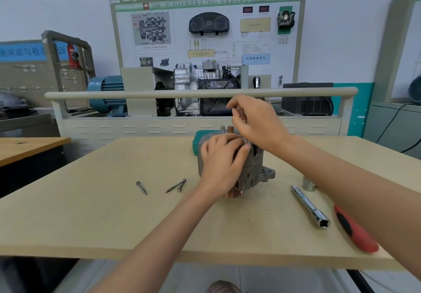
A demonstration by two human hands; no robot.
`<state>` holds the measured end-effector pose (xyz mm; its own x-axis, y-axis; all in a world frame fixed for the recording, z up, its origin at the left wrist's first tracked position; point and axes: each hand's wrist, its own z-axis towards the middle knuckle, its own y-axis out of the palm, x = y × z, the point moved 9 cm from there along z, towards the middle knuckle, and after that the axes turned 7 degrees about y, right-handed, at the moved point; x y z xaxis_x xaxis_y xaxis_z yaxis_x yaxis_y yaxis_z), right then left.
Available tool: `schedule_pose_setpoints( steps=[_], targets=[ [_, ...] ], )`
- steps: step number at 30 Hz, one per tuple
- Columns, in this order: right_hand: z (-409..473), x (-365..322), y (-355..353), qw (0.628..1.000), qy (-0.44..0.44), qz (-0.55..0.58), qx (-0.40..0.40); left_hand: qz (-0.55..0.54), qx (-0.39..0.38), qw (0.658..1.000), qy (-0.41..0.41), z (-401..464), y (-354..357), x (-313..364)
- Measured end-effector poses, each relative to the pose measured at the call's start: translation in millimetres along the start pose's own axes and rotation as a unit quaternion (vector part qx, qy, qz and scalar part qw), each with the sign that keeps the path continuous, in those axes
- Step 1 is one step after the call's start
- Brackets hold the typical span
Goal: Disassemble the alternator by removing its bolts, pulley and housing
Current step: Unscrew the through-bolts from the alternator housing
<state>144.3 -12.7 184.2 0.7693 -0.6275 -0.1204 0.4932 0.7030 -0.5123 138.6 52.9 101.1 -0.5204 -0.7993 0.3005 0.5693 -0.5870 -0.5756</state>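
The grey alternator (255, 169) stands on the wooden table (114, 213), pulley end down, with a copper-coloured pulley (232, 194) showing under it. My left hand (222, 158) wraps over its top and front and grips the housing. My right hand (255, 119) hovers above the alternator's top, its fingertips pinched together on something small that looks like a bolt; the item is blurred. Three long bolts lie loose on the table to the left: one bolt (141, 188) alone and a pair of bolts (176, 185) together.
A chrome socket extension (309, 206) and a small socket (308, 184) lie to the right of the alternator. A red-handled tool (355, 231) rests near the table's right front edge. A green case (197, 142) sits behind the alternator. A training bench with a rail stands beyond the table.
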Motion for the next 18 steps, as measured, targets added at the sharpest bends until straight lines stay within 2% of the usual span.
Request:
schedule_pose_setpoints(
  steps=[3, 6, 9, 11, 13, 15, 16, 18],
  targets=[
    [0.3, -1.7, 5.1, 0.994, 0.035, 0.101, -0.017, -0.095, 0.021, 0.994, -0.045, 4.5, -1.7, 0.8],
    [-1.1, 12.7, 0.2, 0.968, 0.119, 0.219, 0.021, -0.134, 0.04, 0.988, -0.07, 2.8, -1.3, 2.0],
    [-2.6, 19.5, -3.1, 0.962, 0.152, 0.227, 0.019, -0.173, 0.05, 0.98, -0.09, 5.0, -4.6, 2.0],
    [-2.1, 13.0, -2.4, 0.977, 0.132, 0.167, 0.0, -0.194, 0.059, 0.974, -0.102, 6.0, -4.1, -1.6],
    [-2.0, 3.5, 3.6, 0.995, 0.095, -0.002, -0.021, -0.191, 0.068, 0.973, -0.113, 5.4, -3.3, -6.0],
    [-2.7, -2.7, 10.4, 0.974, 0.072, -0.213, -0.013, -0.18, 0.079, 0.971, -0.135, 4.2, -3.8, -10.3],
    [-3.1, -4.9, 11.5, 0.957, 0.073, -0.282, -0.002, -0.176, 0.086, 0.97, -0.142, 3.3, -4.8, -11.6],
    [-4.9, -9.6, 11.6, 0.942, 0.085, -0.324, 0.015, -0.174, 0.094, 0.97, -0.138, 2.0, -7.3, -9.3]
  ],
)
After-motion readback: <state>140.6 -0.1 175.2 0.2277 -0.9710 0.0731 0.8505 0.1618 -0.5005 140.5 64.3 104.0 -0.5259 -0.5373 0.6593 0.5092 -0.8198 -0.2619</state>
